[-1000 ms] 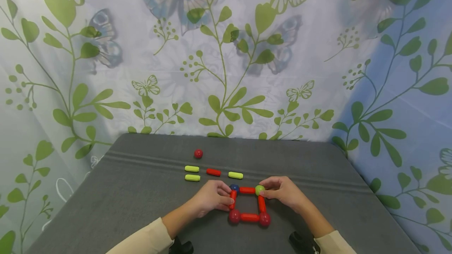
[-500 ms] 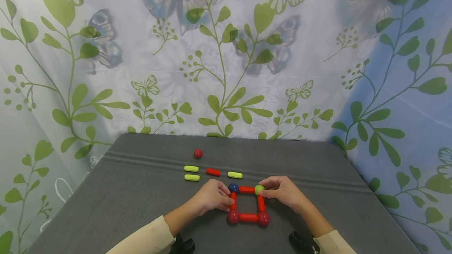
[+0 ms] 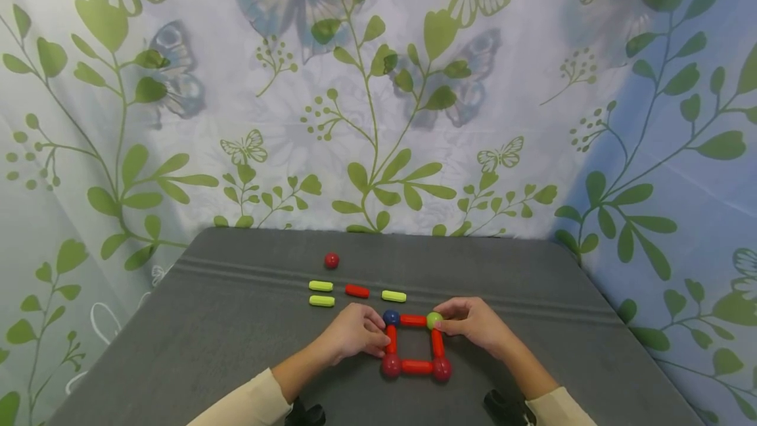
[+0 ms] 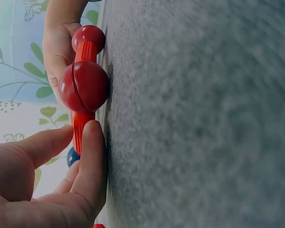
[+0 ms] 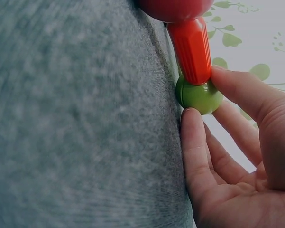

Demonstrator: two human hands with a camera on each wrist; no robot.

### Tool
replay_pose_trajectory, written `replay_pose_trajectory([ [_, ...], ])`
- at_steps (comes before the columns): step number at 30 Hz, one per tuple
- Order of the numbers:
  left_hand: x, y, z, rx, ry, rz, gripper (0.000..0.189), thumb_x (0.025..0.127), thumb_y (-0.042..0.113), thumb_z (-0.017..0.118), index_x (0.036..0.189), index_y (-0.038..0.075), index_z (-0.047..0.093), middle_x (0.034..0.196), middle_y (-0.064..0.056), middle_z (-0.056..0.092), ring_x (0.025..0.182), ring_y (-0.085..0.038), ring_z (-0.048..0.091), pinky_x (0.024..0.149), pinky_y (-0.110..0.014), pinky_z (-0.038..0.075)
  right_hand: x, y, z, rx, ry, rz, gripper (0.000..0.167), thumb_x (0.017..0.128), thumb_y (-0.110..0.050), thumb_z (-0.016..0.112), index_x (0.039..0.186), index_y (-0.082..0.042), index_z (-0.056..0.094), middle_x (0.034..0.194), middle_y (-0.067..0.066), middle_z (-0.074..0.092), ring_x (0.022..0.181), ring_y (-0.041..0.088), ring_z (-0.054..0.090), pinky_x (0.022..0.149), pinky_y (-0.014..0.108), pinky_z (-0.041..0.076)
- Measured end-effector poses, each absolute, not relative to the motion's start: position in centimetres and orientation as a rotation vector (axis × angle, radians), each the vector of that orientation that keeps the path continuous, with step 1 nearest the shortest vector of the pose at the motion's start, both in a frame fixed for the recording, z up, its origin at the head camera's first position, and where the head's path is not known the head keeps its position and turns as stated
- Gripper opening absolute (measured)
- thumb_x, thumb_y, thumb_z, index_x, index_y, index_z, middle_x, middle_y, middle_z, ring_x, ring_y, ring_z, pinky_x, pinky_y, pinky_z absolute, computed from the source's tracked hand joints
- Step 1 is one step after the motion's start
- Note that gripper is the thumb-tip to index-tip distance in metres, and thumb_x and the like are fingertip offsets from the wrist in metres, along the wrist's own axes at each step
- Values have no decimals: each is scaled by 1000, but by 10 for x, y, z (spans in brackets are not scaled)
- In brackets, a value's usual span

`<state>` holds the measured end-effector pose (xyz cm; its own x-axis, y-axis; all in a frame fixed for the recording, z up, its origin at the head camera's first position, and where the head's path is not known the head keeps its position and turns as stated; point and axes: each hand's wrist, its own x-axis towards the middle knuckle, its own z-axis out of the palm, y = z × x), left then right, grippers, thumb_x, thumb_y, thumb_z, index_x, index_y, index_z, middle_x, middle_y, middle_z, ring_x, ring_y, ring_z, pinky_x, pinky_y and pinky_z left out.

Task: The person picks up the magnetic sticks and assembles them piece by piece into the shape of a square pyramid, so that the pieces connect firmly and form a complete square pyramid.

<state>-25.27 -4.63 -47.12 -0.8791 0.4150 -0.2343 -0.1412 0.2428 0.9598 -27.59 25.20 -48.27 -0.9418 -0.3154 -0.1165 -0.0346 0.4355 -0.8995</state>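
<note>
Four-sided on the grey table lies a frame of red rods joined by balls at its corners. Its far corners are a blue ball and a green ball; two dark red balls form the near ones. My left hand pinches the left red rod between thumb and finger, below a dark red ball in the left wrist view. My right hand holds the green ball with thumb and fingertips, where a red rod meets it.
Behind the frame lie a loose red rod and several yellow-green rods. Farther back sits a red ball. A leaf-patterned curtain hangs beyond the grey table.
</note>
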Motion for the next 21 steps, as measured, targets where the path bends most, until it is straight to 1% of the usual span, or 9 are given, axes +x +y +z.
replay_pose_trajectory([
  [5, -256, -57, -474, 347, 2242, 1612, 25, 86, 0, 79, 106, -6, 64, 87, -10, 71, 70, -23, 75, 67, -37, 63, -276, 252, -483, -304, 2420, -1513, 36, 88, -24, 82, 118, -4, 74, 102, 7, 75, 83, 18, 68, 69, 31, 58],
  [9, -265, -74, -475, 513, 2491, 1440, 22, 88, 5, 79, 105, -2, 67, 87, -5, 70, 70, -15, 71, 67, -31, 60, -277, 252, -483, -299, 2415, -1515, 37, 88, -24, 82, 118, -5, 74, 103, 7, 75, 83, 18, 68, 69, 31, 58],
  [12, -274, -90, -473, 619, 2692, 1280, 18, 88, 7, 79, 103, 2, 70, 87, 0, 70, 74, -9, 65, 68, -27, 56, -278, 252, -482, -293, 2414, -1514, 37, 88, -24, 82, 119, -4, 74, 103, 7, 75, 83, 19, 68, 69, 32, 58],
  [14, -280, -101, -471, 664, 2779, 1198, 16, 89, 8, 79, 102, 5, 71, 88, 3, 70, 77, -8, 63, 70, -26, 54, -278, 252, -482, -291, 2411, -1513, 38, 88, -24, 82, 119, -4, 74, 103, 7, 75, 83, 18, 68, 69, 32, 58],
  [17, -289, -116, -469, 720, 2859, 1113, 15, 88, 8, 79, 102, 6, 73, 90, 3, 71, 81, -9, 63, 72, -26, 54, -279, 252, -482, -285, 2402, -1516, 38, 88, -23, 82, 119, -4, 74, 104, 7, 75, 83, 19, 68, 70, 32, 58],
  [21, -297, -131, -466, 780, 2923, 1038, 16, 88, 7, 79, 104, 5, 75, 97, -2, 72, 88, -18, 67, 78, -33, 56, -279, 252, -482, -281, 2395, -1517, 38, 88, -23, 82, 119, -3, 73, 105, 7, 75, 84, 18, 68, 71, 33, 58],
])
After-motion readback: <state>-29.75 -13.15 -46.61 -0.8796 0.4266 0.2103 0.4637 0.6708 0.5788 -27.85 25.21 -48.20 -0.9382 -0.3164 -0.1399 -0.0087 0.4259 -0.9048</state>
